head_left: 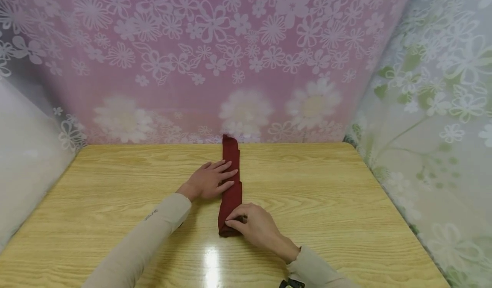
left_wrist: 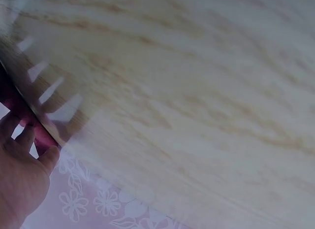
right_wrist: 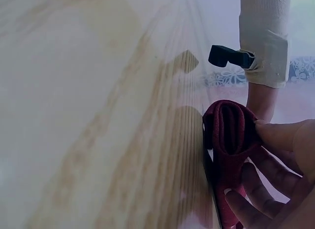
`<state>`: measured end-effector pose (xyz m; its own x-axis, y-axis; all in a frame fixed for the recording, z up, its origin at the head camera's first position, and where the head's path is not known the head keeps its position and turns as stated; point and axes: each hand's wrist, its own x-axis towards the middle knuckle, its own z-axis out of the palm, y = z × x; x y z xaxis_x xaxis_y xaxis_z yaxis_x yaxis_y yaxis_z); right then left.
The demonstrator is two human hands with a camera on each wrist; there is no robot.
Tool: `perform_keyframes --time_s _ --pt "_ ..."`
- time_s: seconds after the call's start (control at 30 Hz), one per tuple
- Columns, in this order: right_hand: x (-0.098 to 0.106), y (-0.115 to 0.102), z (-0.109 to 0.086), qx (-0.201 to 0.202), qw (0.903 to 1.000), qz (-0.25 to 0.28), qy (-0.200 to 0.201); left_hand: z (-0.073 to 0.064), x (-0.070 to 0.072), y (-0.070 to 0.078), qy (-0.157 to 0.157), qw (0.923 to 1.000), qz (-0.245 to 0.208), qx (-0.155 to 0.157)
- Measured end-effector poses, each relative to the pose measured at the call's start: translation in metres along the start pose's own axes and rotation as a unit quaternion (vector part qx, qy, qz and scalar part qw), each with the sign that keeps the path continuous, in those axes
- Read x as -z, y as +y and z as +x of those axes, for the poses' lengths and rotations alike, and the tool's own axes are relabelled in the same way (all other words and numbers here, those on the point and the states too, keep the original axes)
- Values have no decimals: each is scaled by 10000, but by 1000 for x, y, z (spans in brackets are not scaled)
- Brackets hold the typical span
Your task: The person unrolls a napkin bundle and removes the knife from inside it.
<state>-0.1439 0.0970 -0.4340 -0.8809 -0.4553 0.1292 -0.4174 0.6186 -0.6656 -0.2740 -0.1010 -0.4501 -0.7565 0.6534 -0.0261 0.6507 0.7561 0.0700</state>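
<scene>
A long strip of folded dark red cloth [head_left: 232, 202] lies on the table, running from near the far edge toward the person. My left hand [head_left: 209, 181] rests on its middle, fingers spread and straight across it. At the near end, my right hand [head_left: 259, 228] pinches the cloth between thumb and forefinger. The right wrist view shows that end of the cloth [right_wrist: 229, 125] rolled in several layers, with the right thumb on its edge and the other fingers along its side. In the left wrist view, only part of the cloth [left_wrist: 44, 135] shows beyond the left hand [left_wrist: 22, 175].
The wood-grain table [head_left: 326, 194] has a far edge meeting a pink flowered curtain [head_left: 184, 66]. A pale flowered curtain [head_left: 442, 130] hangs along the right side, and a whitish one [head_left: 30, 151] on the left. A black device [right_wrist: 229, 56] sits at the left sleeve.
</scene>
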Motion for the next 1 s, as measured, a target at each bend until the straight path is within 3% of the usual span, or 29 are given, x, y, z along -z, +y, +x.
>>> perform_keyframes --time_s 0.23,0.63,0.8,1.0 --pt "1 2 -5 -148 9993 220 268 0 -2 -1 30 10000 -26 5" --pt "10 2 -12 -74 9972 -373 645 -1 -5 -1 30 9999 -104 29" --pt "14 4 -16 122 9934 -817 792 -1 -5 -1 79 9998 -185 -1" --pt "17 8 -19 597 9828 -1229 1242 -1 -4 -2 72 9998 -168 10"
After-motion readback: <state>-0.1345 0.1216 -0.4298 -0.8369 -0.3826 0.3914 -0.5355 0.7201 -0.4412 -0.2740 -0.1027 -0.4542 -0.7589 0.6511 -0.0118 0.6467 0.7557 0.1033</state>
